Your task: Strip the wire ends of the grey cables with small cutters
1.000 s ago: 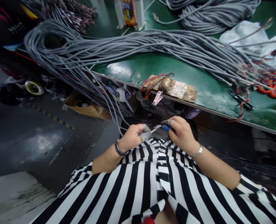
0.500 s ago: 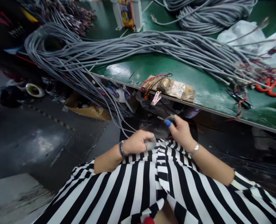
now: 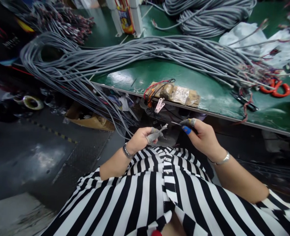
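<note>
My left hand (image 3: 140, 140) is closed in a pinch around a grey cable (image 3: 157, 133), with the cable's frayed, pale end sticking out to the right past the fingertips. Grey tape or covers wrap some of those fingers. Facing it across a small gap, my right hand (image 3: 205, 137) pinches a thin pale sliver (image 3: 175, 123) that points left toward the cable end; its exact kind is too small to tell. Blue tape covers the right thumb and a grey cover the forefinger. Loose grey cables (image 3: 117, 126) hang from the table beside my left hand.
A long bundle of grey cables (image 3: 145, 49) lies across the green table (image 3: 208, 95). On its front edge sit a taped cardboard strip (image 3: 181, 94) and a pink clip (image 3: 159, 105). Orange-handled scissors (image 3: 281, 89) lie right. A cardboard box (image 3: 89, 119) stands on the floor.
My right hand has moved right, away from my left, and the thin sliver now shows at its fingertips. My left hand has shifted slightly left and up, its cable end now visible.
</note>
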Available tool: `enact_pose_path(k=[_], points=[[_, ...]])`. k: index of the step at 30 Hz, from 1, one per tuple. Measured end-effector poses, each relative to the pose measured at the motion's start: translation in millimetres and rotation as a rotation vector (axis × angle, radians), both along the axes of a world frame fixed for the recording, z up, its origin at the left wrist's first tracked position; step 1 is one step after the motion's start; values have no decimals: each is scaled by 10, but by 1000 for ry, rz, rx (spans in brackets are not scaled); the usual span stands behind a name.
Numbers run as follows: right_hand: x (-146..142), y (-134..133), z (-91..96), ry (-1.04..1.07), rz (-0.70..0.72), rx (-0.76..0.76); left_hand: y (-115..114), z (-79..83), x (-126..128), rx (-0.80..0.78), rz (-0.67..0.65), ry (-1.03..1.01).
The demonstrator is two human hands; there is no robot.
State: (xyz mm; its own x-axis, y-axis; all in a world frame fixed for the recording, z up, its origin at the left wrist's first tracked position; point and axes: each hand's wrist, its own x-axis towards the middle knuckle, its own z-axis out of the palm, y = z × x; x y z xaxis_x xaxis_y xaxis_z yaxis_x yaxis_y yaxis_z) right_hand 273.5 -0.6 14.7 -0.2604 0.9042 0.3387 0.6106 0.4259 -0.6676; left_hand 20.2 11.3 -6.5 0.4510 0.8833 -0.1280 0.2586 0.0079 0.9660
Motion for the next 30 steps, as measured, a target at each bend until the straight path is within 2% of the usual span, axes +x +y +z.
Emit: enact_pose_path(k=[5,7,9,13,17,22,30], points=[[196,-146,168,-188,-37,-16,1,-15,122,739,33,311],[252,-218,197,-257,-39,-16,-12,-59,151,943,55,366],[289,-285,203,-308,-54,1,-28,-108,174,1071,56,381],[338,-388,183,-400,-73,18,-54,-160,221,1133,-13,386],[376,-455,176,-489,-71,2,-63,-154,267,1125,-56,395],[386,-503,187,-551,-92,2,-80,-141,320,1203,-102,483],[330,-520,105,-486,-78,-46,-96,-119,381,1213,-156,442]])
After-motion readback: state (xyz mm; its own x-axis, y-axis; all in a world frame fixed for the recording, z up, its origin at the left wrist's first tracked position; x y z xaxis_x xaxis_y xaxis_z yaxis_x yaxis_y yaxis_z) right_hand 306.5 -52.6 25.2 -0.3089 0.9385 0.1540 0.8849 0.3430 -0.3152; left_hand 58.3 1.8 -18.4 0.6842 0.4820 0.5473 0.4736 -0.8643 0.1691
